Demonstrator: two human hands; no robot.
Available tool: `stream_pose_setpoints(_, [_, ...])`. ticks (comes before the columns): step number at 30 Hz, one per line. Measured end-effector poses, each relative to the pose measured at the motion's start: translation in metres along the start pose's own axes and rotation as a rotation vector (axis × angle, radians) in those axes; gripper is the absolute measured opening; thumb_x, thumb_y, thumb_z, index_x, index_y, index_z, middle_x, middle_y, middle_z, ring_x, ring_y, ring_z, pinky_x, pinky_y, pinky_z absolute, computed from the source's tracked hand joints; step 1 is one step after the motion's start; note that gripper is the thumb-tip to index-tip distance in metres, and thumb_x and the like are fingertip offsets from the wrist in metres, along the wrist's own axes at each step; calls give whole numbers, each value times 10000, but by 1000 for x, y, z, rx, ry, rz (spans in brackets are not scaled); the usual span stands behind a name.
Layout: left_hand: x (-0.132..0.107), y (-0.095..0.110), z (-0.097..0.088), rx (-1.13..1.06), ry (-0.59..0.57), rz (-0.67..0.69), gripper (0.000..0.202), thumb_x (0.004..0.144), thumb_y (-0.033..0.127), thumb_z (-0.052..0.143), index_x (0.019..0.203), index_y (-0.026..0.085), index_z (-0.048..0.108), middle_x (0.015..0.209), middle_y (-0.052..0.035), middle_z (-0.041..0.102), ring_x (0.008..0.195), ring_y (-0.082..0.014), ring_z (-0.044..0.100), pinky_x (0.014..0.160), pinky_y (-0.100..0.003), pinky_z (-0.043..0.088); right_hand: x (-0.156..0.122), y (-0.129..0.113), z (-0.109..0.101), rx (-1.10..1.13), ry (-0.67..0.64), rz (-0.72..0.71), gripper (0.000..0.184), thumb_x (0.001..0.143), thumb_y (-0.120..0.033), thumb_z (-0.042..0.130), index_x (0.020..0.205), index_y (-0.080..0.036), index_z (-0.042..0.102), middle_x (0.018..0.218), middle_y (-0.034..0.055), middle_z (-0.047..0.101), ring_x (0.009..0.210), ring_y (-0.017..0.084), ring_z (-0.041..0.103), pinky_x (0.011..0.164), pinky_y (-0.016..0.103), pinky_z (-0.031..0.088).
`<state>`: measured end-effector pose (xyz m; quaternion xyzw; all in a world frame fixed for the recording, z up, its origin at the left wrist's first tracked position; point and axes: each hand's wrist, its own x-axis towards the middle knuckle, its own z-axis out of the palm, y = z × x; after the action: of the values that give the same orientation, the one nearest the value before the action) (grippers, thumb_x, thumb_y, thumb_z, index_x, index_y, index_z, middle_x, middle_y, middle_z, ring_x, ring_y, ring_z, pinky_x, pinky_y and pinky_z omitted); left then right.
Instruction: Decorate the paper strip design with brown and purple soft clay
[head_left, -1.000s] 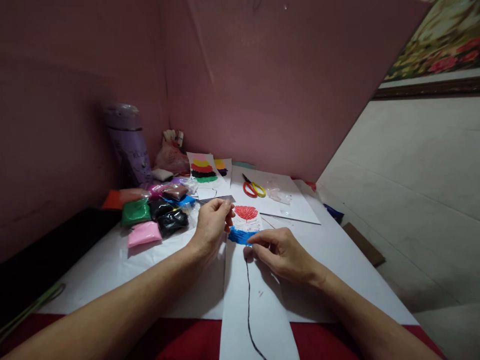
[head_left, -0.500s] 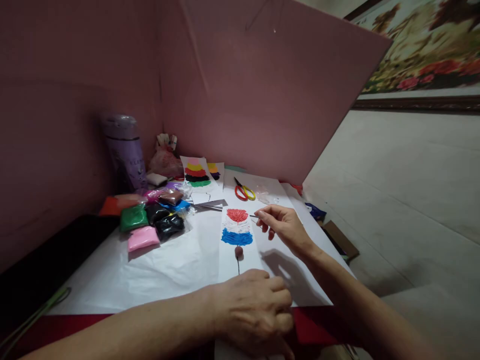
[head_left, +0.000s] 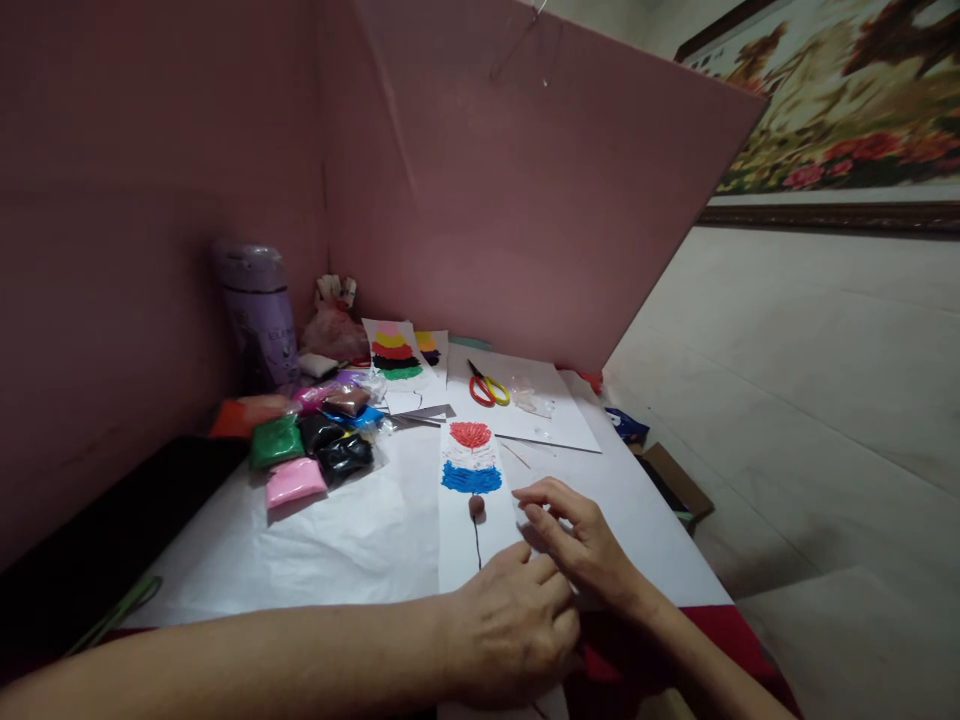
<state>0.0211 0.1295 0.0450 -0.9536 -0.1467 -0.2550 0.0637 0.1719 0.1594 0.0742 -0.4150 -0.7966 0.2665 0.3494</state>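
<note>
A long white paper strip [head_left: 474, 530] lies on the table with a red, white and blue clay picture [head_left: 470, 458] at its far end. A small brown clay ball [head_left: 476, 506] sits just below the picture, above a black drawn line. My left hand [head_left: 514, 628] rests with curled fingers on the near end of the strip. My right hand [head_left: 577, 535] lies beside the strip's right edge, fingers bent and partly spread, touching the paper. Nothing shows in its fingers.
Several coloured clay bags [head_left: 311, 440] lie at the left, with a purple bottle [head_left: 259, 315] behind them. Red-and-yellow scissors [head_left: 487, 387] rest on a white sheet [head_left: 555, 425]. Another clay picture [head_left: 395, 355] lies farther back. A pink board [head_left: 525, 190] walls the table.
My right hand has drawn back from beside the clay picture to the near part of the strip. My left hand stays on the strip's near end. The view has shifted slightly.
</note>
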Motion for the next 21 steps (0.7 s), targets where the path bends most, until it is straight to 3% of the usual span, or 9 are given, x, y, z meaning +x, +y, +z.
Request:
stream_pose_setpoints(6, [1, -7, 3, -17, 13, 46, 229, 884, 309, 525, 731, 156, 601, 709, -38, 584, 691, -205, 506, 641, -362, 360, 9, 4, 7, 3, 55, 69, 223, 946, -305, 484, 971, -180, 668, 917, 70, 649, 839, 195, 629, 727, 309, 513])
stream_pose_setpoints(10, [0, -10, 6, 6, 85, 69, 195, 869, 269, 529, 730, 156, 606, 698, -49, 576, 685, -216, 499, 669, -391, 368, 14, 7, 6, -82, 35, -11, 194, 932, -268, 499, 1009, -182, 655, 924, 73, 641, 828, 195, 627, 738, 322, 522])
stream_pose_setpoints(13, [5, -7, 10, 36, 100, 120, 156, 841, 200, 553, 700, 152, 599, 656, -52, 566, 634, -206, 490, 595, -365, 352, 17, 10, 5, -178, 24, -81, 219, 931, -226, 487, 1082, -190, 641, 944, 75, 628, 806, 186, 626, 738, 329, 535])
stream_pose_setpoints(15, [11, -1, 15, 41, 97, 186, 165, 848, 206, 558, 704, 149, 614, 652, -59, 575, 608, -192, 492, 527, -330, 324, 18, 9, 6, -283, 40, -158, 265, 926, -210, 483, 1151, -197, 623, 1018, 98, 619, 897, 208, 622, 778, 354, 541])
stream_pose_setpoints(17, [17, 7, 22, 29, 37, 211, 269, 892, 316, 543, 698, 157, 639, 602, -51, 559, 565, -169, 489, 476, -305, 314, 17, 6, 8, -416, 58, -254, 313, 923, -222, 488, 1215, -195, 600, 1149, 135, 590, 1059, 253, 576, 858, 408, 524])
stream_pose_setpoints(19, [19, 15, 26, 63, -73, 330, 204, 894, 317, 565, 752, 215, 671, 695, -72, 624, 594, -167, 539, 476, -299, 361, 14, 1, 11, -536, 49, -342, 355, 940, -292, 481, 1266, -189, 576, 1291, 163, 524, 1195, 299, 492, 944, 477, 475])
stream_pose_setpoints(21, [15, 21, 24, 71, -98, 395, 115, 889, 301, 588, 825, 260, 675, 872, -79, 668, 723, -185, 602, 548, -307, 454, 9, -3, 15, -620, 27, -408, 428, 956, -435, 434, 1291, -203, 565, 1386, 164, 462, 1283, 336, 406, 981, 520, 438])
